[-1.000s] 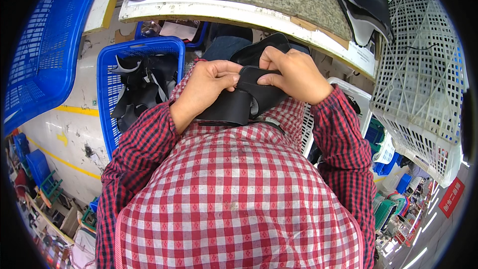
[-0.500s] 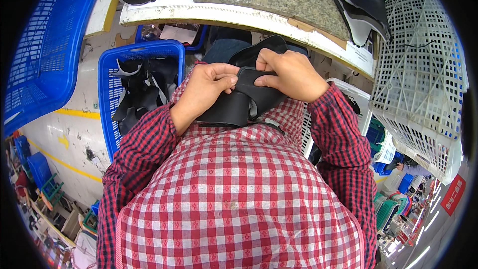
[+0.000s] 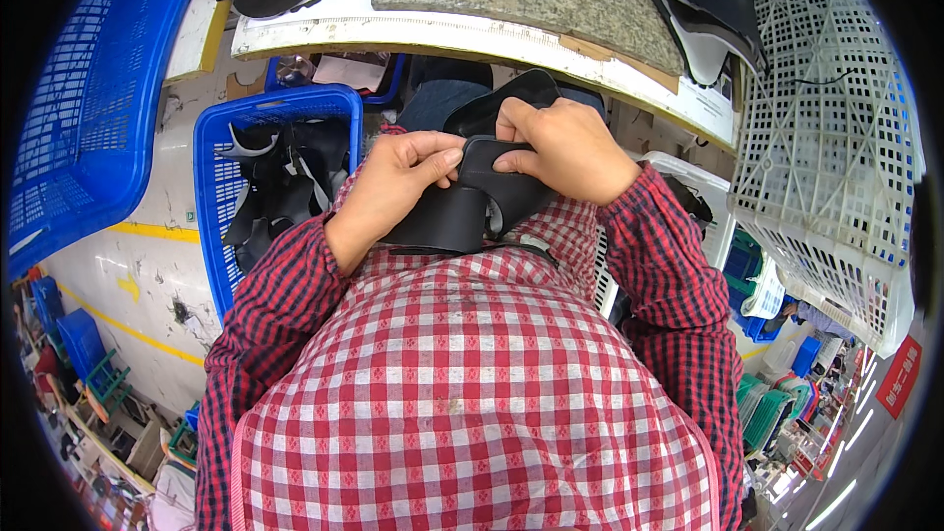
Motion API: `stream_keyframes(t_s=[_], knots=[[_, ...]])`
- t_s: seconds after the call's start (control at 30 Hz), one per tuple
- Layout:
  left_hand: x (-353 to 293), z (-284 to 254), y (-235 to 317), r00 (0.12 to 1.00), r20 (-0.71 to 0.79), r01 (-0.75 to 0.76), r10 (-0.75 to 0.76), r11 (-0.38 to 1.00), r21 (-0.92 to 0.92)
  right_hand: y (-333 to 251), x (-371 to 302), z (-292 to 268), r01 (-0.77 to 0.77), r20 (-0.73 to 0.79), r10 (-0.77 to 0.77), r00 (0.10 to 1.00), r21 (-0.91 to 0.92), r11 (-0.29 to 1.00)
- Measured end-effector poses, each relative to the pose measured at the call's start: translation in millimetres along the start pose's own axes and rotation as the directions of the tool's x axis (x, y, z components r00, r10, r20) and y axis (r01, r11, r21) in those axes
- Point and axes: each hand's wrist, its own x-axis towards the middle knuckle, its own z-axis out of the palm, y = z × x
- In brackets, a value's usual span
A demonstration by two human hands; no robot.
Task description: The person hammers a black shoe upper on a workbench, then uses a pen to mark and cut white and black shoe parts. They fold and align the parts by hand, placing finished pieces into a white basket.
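A black shoe upper piece, smooth like leather, lies across my lap with its top edge lifted. My left hand pinches that edge between thumb and forefinger from the left side. From the right, my right hand grips the same piece, thumb in front and curled fingers behind it. The two hands are only a little apart at the folded edge. A further black flap rises behind the right fingers; whether it belongs to the same piece I cannot tell.
A blue basket with black pieces stands left of my lap. Ahead is a workbench with a grey stone slab and more black pieces. A white perforated crate stands at the right, a larger blue crate at the left.
Both hands stay on the black piece, with only a slight shift of the fingers along its edge. The whole view has moved a little.
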Motion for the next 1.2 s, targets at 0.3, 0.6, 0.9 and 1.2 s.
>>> stream_keyframes(t_s=[0.3, 0.6, 0.9, 1.2], knots=[[0.1, -5.6, -1.6, 0.992, -0.127, -0.018, 0.0, 0.99, -0.141, -3.7, -2.0, -5.9, -0.115, -0.29, 0.117, 0.95, 0.023, 0.993], [-7.9, -47.4, 21.7, 0.991, 0.085, 0.103, -0.1, 0.994, -0.029, -1.8, -27.0, 9.0, -0.083, -0.17, 0.138, 0.976, 0.293, 0.952], [7.5, -24.6, 28.8, 0.988, 0.128, 0.056, -0.084, 0.977, 0.206, -15.9, -24.3, 2.4, -0.164, -0.145, 0.203, 0.968, 0.242, 0.956], [45.6, -44.6, 37.6, 0.949, 0.277, 0.147, -0.153, 0.988, 0.042, -13.6, -22.8, 4.8, -0.135, -0.136, 0.169, 0.976, 0.228, 0.964]])
